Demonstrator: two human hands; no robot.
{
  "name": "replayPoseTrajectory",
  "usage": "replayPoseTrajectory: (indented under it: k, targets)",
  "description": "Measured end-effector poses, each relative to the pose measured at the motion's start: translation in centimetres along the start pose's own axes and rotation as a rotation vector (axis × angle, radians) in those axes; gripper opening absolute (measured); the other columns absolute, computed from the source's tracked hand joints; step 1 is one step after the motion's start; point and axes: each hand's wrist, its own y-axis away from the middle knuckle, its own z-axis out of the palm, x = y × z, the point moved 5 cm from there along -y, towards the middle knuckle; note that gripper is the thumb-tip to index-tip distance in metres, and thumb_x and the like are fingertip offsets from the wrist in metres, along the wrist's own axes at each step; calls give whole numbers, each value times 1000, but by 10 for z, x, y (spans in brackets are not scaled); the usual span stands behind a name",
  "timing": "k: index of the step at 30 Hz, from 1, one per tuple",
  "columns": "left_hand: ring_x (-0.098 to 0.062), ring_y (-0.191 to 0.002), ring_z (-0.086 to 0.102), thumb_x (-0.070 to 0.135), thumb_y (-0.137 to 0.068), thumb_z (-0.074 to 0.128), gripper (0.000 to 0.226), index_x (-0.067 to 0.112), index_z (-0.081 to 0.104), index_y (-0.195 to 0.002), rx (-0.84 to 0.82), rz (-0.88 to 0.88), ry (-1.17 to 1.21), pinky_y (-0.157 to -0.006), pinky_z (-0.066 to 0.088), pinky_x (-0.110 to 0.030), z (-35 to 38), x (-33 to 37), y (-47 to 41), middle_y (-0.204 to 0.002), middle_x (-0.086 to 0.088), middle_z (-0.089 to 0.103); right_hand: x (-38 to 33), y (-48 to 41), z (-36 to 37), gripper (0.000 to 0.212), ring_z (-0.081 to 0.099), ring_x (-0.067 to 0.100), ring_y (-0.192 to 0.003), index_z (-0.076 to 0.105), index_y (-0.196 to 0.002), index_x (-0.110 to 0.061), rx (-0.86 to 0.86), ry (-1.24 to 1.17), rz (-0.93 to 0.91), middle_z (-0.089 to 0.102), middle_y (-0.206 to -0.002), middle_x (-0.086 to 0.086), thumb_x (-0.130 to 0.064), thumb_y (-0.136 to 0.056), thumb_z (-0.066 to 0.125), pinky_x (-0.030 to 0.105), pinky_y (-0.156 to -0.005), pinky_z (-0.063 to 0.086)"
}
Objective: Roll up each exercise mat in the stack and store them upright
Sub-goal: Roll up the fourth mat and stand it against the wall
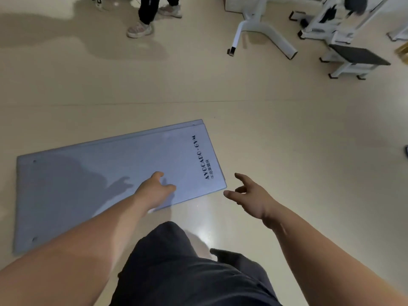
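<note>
A stack of flat grey-blue exercise mats [99, 173] lies on the cream floor, its short end with dark lettering toward the right. A second mat's edge shows under the top one at the far corner. My left hand [155, 188] hovers over the top mat's near right part, fingers relaxed. My right hand [251, 197] is held in the air just right of the stack's near right corner, fingers spread, holding nothing.
Another person's legs and sneakers [141, 29] stand at the far side of the floor. White gym machines [260, 34] and a bench with a black pad [357, 56] fill the far right. My own dark trousers [176, 268] are in the foreground.
</note>
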Motion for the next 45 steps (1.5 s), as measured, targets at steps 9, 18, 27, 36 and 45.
replayPoseTrajectory:
  k: [9,18,27,36,45]
  targets:
    - [-24,-84,65,51,-85,69,72,34,36,-147,135,-120,184,-72,53,-36,6,115,-129,-94,-4,65,-49,-204,-137,81,67,22,-107,33,-160,-31,-114,100,-67,66,-127,4,-48,-92,74,39,-97,53]
    - [-28,-113,61,40,-90,71,70,29,38,-150,474,-419,621,-94,49,-37,86,199,-121,-135,-8,59,-146,-356,-235,83,63,25,-111,29,-162,-28,-442,549,-289,63,-135,11,-47,-94,72,35,-96,48]
    - [-25,-113,54,45,-94,65,70,34,32,-154,616,-533,856,-91,40,-33,126,228,-111,-134,-7,54,-213,-405,-214,80,56,25,-120,30,-162,-28,-600,822,-482,56,-148,13,-45,-95,71,35,-97,43]
    - [-26,-104,57,41,-95,64,66,27,34,-153,803,-829,1127,-88,41,-32,188,256,-205,-114,-2,64,-210,-532,-167,80,49,28,-140,28,-163,-22,-885,1137,-561,45,-158,12,-43,-97,69,37,-110,41]
    - [-25,-102,61,45,-91,65,66,37,36,-149,799,-936,1341,-85,45,-34,309,292,-349,-125,-9,65,-143,-664,-138,74,56,27,-118,34,-160,-20,-952,1344,-560,52,-149,11,-44,-98,66,35,-94,44]
